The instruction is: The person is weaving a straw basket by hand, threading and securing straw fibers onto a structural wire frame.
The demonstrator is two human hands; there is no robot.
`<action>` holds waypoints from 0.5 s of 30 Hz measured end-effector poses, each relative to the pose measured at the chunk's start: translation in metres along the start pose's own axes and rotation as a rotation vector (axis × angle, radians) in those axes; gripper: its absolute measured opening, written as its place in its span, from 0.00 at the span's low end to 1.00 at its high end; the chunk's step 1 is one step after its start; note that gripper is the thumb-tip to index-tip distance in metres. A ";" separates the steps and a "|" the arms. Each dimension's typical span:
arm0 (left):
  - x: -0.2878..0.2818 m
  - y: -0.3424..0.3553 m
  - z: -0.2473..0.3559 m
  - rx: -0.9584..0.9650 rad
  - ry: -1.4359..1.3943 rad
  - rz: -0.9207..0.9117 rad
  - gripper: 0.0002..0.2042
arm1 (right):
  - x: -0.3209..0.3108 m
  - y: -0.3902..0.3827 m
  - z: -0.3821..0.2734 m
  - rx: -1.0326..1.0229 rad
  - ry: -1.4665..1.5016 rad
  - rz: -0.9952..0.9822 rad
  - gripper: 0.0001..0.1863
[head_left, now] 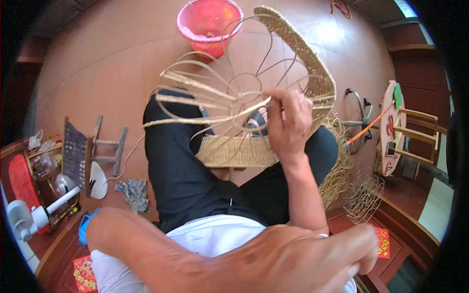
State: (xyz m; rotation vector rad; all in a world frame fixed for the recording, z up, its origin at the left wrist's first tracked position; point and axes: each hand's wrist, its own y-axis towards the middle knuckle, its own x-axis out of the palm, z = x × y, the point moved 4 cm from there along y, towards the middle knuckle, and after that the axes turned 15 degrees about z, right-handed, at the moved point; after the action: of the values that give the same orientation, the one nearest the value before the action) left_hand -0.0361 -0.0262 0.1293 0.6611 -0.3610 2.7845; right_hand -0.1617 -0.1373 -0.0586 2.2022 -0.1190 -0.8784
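An unfinished wicker piece [227, 152], with a ring of thin bent ribs and a tightly woven band along part of its rim, rests across my knees. My right hand [290, 122] is closed over the middle of it, thumb and finger pinching a pale wicker strand [210, 119] that runs left past the rim. My left forearm crosses in front of my chest toward the lower right. There my left hand [337, 251] is closed with curled fingers, somewhat blurred, and whatever they hold is hidden.
A pink bucket [210, 29] stands ahead on the floor. Loose wicker strands [337, 171] lie beside my right knee, with a wire-like coil [365, 198] nearby. At left are a small stool [105, 146], a grey rag [134, 193] and a white fan [22, 219]. A wooden chair [415, 134] is at right.
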 end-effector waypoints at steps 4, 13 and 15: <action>0.038 -0.002 -0.032 0.025 -0.167 0.009 0.09 | -0.005 0.002 0.005 -0.020 -0.009 0.061 0.05; -0.078 0.048 -0.140 0.151 0.517 0.428 0.11 | -0.010 0.000 0.003 0.081 0.038 0.160 0.06; -0.093 0.055 -0.142 0.144 0.461 0.542 0.13 | -0.011 0.000 0.001 0.041 0.052 0.124 0.04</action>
State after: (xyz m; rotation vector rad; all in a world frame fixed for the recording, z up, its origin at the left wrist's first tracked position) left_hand -0.0296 -0.0533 -0.0467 -0.0928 -0.2737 3.3740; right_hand -0.1709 -0.1344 -0.0527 2.2275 -0.2472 -0.7554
